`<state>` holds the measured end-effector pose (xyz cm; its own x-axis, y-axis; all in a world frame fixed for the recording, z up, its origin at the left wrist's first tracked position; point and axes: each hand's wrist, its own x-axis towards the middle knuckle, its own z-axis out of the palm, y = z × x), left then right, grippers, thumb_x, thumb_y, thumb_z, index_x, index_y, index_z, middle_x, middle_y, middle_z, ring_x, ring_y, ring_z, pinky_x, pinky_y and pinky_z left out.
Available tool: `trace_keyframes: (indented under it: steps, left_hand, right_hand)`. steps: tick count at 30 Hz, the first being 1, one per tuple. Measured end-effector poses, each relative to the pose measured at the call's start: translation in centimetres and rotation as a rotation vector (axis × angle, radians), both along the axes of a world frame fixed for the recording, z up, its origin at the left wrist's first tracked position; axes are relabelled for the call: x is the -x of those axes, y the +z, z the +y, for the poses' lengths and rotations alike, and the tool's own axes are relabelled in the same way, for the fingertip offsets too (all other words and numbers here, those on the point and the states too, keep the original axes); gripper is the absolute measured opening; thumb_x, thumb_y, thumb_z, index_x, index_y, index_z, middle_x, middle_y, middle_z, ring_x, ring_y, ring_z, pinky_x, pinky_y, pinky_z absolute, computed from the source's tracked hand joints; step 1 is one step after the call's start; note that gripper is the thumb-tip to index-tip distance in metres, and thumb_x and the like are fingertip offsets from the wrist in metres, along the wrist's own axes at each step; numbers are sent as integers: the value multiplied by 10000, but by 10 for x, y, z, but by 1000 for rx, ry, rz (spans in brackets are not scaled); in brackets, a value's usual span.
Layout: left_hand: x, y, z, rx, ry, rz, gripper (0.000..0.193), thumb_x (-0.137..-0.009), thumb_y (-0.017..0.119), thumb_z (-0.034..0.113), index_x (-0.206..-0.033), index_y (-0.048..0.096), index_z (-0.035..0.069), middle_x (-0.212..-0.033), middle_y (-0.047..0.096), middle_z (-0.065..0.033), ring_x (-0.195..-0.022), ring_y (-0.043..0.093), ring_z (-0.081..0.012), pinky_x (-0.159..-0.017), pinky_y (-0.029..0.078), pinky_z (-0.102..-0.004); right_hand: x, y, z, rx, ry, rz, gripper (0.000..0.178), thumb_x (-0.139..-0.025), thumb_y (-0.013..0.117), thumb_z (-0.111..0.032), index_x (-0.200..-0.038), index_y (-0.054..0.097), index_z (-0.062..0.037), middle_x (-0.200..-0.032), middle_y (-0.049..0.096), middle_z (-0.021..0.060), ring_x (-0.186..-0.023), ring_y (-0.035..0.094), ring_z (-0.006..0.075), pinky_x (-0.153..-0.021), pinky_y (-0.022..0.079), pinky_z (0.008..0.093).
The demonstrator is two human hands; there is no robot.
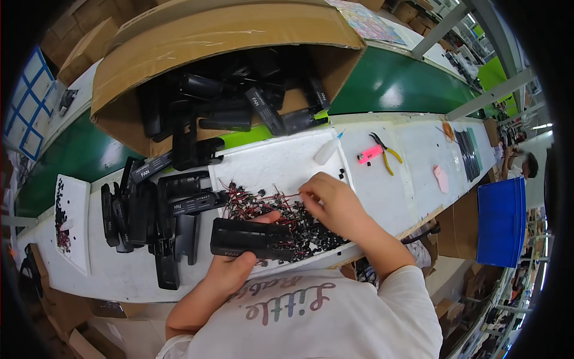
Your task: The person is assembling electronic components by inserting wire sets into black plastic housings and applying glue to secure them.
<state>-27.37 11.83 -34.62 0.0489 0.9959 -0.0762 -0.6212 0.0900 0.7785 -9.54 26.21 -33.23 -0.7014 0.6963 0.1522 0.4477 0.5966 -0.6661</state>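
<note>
My left hand [235, 270] is closed around a black rectangular plastic fan casing [248, 238], thumb at its near edge and fingers behind it. Its open side shows a dark hollow. My right hand [327, 198] is pinched on a thin red wire [291, 195], which runs left over the pile; its far end is hard to make out. Beneath both hands, a white foam tray [272, 154] holds a heap of small black parts with red and black wires [305, 230]. A small white bottle with a blue tip [326, 151] lies in the tray's far right corner.
A big cardboard box [221, 30] of black fan casings lies open beyond the tray. More casings [143, 212] are piled left, near another foam tray [78, 221]. Yellow-handled pliers [387, 157] and a pink tool [369, 154] lie right. A blue bin [501, 221] stands beyond the table edge.
</note>
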Motion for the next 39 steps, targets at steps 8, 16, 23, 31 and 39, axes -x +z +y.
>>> trace_keyframes:
  steps: [8,16,23,31,39]
  left_hand:
    - [0,0,-4,12,-24,-120,669,-796,611,494,-1306,409,111,-1398,348,-141,-1280,342,-287,-988,333,-390]
    - [0,-6,-2,-27,-22,-419,657,-808,607,469,-1305,401,92,-1389,332,-196,-1272,352,-303,-1058,262,-444]
    - [-4,-1,-1,-79,59,-3,623,-805,635,341,-1286,381,36,-1286,438,-159,-1214,416,-252,-998,355,-397]
    - [1,-5,0,-273,92,438,636,-733,714,149,-1267,396,13,-1225,425,-119,-1140,429,-216,-955,356,-347]
    - [-3,-2,6,-411,168,658,671,-668,746,107,-1250,422,24,-1190,428,-155,-1101,442,-265,-926,362,-354]
  right_hand:
    - [13,22,-9,-61,276,226,143,-719,684,-36,-839,608,-28,-785,576,87,-693,584,244,-584,471,306]
    - [13,16,-16,138,223,404,146,-733,677,3,-869,628,-17,-824,588,85,-724,601,217,-604,480,269]
    - [9,31,-11,90,289,405,171,-708,698,-7,-864,638,-43,-819,589,78,-707,577,211,-601,449,275]
    - [17,28,-11,-154,441,346,176,-697,706,-51,-856,637,-80,-801,558,37,-705,542,203,-613,421,314]
    - [18,20,-13,-55,368,375,180,-662,736,-46,-816,648,-78,-768,564,42,-689,547,201,-589,423,299]
